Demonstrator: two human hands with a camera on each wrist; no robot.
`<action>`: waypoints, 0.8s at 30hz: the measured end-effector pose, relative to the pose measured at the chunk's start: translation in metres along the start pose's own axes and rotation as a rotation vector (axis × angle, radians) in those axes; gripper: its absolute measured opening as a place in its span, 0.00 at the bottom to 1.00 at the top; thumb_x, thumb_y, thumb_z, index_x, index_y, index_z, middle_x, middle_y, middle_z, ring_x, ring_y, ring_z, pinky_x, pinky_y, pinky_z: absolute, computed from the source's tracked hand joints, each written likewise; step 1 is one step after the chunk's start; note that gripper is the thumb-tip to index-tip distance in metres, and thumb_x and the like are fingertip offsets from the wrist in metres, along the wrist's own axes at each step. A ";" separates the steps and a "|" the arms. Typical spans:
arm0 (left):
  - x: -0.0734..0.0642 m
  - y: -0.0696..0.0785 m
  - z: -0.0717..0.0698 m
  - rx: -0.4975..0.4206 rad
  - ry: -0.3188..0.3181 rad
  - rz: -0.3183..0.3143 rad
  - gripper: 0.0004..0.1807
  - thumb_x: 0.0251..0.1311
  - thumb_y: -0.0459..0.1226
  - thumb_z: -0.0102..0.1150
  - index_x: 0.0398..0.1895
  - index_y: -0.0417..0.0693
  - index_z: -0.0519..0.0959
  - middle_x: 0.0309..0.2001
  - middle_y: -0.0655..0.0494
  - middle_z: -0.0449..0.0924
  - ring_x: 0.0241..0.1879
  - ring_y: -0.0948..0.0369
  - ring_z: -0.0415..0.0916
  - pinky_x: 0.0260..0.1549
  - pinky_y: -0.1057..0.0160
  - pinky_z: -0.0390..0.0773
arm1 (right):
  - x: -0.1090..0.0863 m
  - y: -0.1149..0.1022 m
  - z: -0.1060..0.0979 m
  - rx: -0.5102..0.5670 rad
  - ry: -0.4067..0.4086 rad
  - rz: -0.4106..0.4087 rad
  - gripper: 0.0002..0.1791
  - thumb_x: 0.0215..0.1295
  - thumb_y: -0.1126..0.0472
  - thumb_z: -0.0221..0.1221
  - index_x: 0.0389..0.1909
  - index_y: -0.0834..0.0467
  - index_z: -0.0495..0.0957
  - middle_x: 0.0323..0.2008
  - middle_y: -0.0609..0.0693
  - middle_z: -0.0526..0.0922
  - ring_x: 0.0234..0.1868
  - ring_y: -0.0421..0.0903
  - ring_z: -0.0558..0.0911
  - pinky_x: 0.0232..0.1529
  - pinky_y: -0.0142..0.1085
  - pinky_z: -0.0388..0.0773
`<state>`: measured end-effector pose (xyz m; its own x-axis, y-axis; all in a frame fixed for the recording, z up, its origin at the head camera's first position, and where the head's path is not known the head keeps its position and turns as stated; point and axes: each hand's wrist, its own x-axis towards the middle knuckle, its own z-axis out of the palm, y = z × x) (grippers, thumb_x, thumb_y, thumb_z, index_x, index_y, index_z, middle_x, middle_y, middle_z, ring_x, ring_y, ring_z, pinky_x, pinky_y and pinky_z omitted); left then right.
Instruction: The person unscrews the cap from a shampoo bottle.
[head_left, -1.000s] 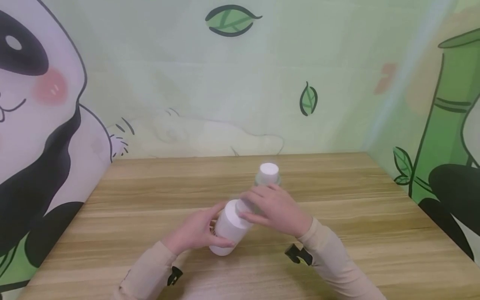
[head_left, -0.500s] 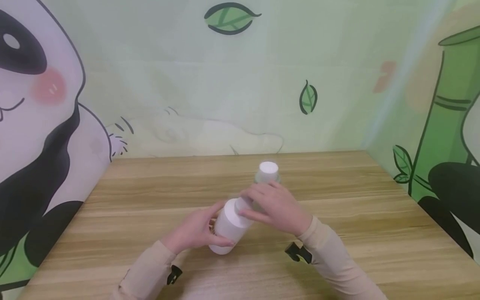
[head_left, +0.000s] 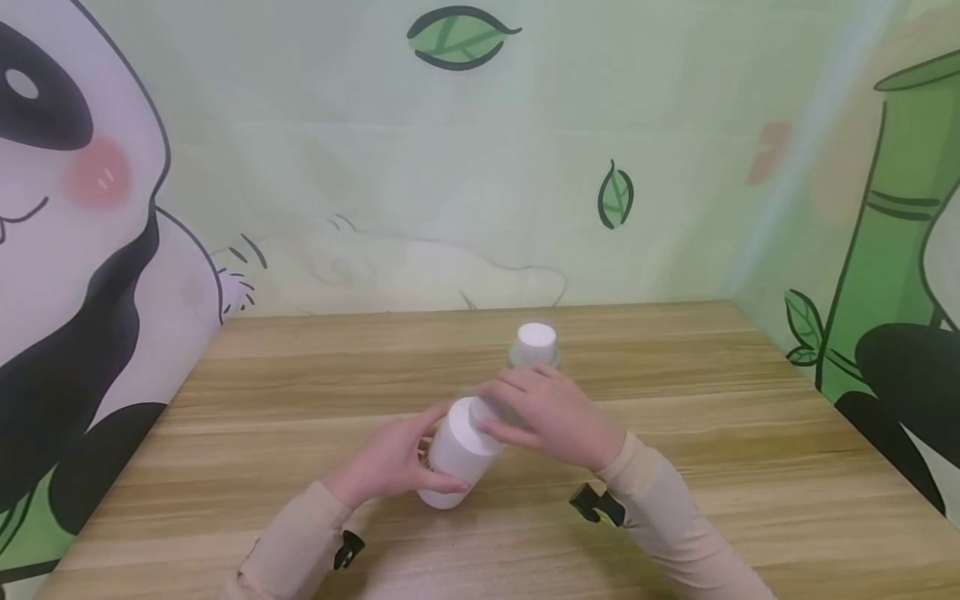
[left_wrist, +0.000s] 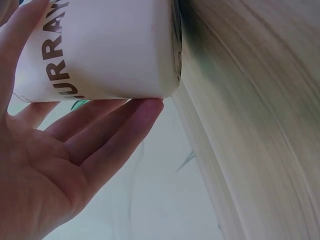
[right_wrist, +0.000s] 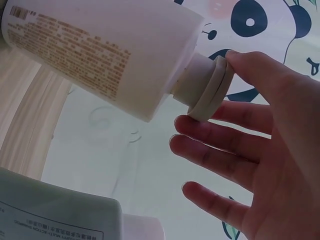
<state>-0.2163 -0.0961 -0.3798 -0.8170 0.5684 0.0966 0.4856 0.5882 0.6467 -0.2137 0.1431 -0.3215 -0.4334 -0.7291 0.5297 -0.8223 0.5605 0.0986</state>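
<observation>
A white bottle (head_left: 459, 450) leans to the right above the wooden table, its base low and its neck up. Around its body my left hand (head_left: 393, 458) grips it, thumb on the near side and fingers on the far side. My right hand (head_left: 558, 417) pinches the white cap (right_wrist: 212, 92) at the neck between thumb and fingers; the ring and little fingers stay off it. Brown lettering shows on the body in the left wrist view, and small brown print in the right wrist view. The head view hides part of the cap behind my right fingers.
Just behind my right hand a pale green shampoo bottle (right_wrist: 60, 207) with a white cap (head_left: 536, 337) stands upright on the table (head_left: 300, 367). A wall printed with pandas and leaves (head_left: 615, 196) rises at the table's back edge. Black clips (head_left: 597, 505) sit at both wrists.
</observation>
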 end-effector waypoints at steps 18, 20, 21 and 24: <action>-0.002 -0.001 0.000 -0.036 -0.005 -0.009 0.48 0.42 0.49 0.76 0.69 0.56 0.63 0.53 0.47 0.82 0.47 0.51 0.83 0.43 0.55 0.83 | -0.001 0.001 0.000 0.036 -0.070 0.025 0.22 0.63 0.45 0.59 0.51 0.55 0.78 0.46 0.47 0.86 0.48 0.44 0.83 0.56 0.46 0.76; -0.002 0.000 0.000 -0.035 -0.004 -0.011 0.48 0.42 0.49 0.76 0.69 0.56 0.63 0.53 0.46 0.82 0.47 0.51 0.83 0.43 0.55 0.83 | -0.001 0.001 0.000 0.029 -0.061 0.015 0.21 0.62 0.46 0.60 0.51 0.55 0.78 0.45 0.47 0.86 0.47 0.44 0.83 0.55 0.45 0.77; -0.002 0.000 0.000 -0.037 -0.004 -0.013 0.48 0.42 0.49 0.76 0.69 0.56 0.63 0.53 0.46 0.82 0.47 0.51 0.83 0.43 0.55 0.83 | 0.000 0.000 0.000 0.026 -0.057 0.008 0.21 0.62 0.47 0.60 0.51 0.55 0.78 0.44 0.47 0.86 0.46 0.44 0.83 0.55 0.45 0.77; -0.001 0.000 -0.001 -0.041 -0.004 -0.019 0.49 0.42 0.49 0.76 0.70 0.55 0.62 0.53 0.45 0.81 0.47 0.50 0.83 0.44 0.54 0.83 | 0.000 0.001 0.000 0.016 -0.048 -0.010 0.21 0.62 0.48 0.60 0.51 0.55 0.79 0.43 0.46 0.85 0.45 0.43 0.83 0.53 0.43 0.77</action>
<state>-0.2156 -0.0973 -0.3795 -0.8247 0.5597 0.0811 0.4567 0.5746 0.6792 -0.2142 0.1435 -0.3213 -0.4415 -0.7530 0.4879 -0.8324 0.5468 0.0906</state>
